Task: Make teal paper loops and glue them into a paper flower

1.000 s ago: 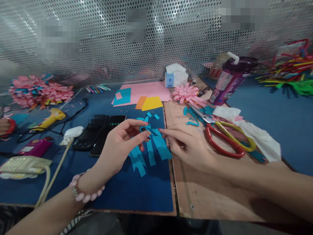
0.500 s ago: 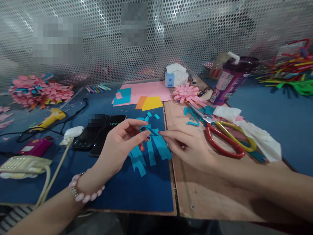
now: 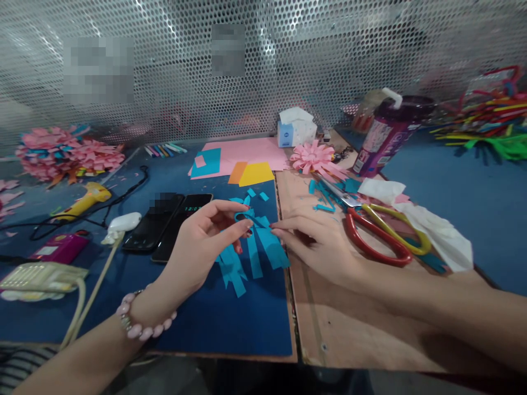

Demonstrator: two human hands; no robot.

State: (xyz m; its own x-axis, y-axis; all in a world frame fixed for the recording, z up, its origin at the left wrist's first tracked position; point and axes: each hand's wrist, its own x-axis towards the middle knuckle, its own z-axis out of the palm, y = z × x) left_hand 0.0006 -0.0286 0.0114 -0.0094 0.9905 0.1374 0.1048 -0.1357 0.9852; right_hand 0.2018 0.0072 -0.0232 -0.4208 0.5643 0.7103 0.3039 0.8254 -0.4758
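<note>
My left hand [image 3: 203,238], with a beaded bracelet on its wrist, pinches a curled blue paper strip [image 3: 258,221] between thumb and fingers. Closed at the fingertips, my right hand [image 3: 323,241] meets the other end of that strip from the right. Below both hands, several cut blue paper strips [image 3: 269,249] lie fanned out on the blue board, some partly hidden by my left fingers. Small blue paper scraps [image 3: 264,196] lie just beyond. To the right of my right hand rest scissors [image 3: 376,241] with one red and one yellow handle.
Two phones [image 3: 153,227] and a yellow hot glue gun [image 3: 84,202] with its cord lie left. Coloured paper sheets [image 3: 247,152], a tissue pack [image 3: 297,129] and a pink paper flower [image 3: 313,158] are behind. A purple cup [image 3: 389,134] with a straw stands back right.
My right hand's fingertips have shifted slightly right and its fingers have drawn closer together. My left hand has stayed in place.
</note>
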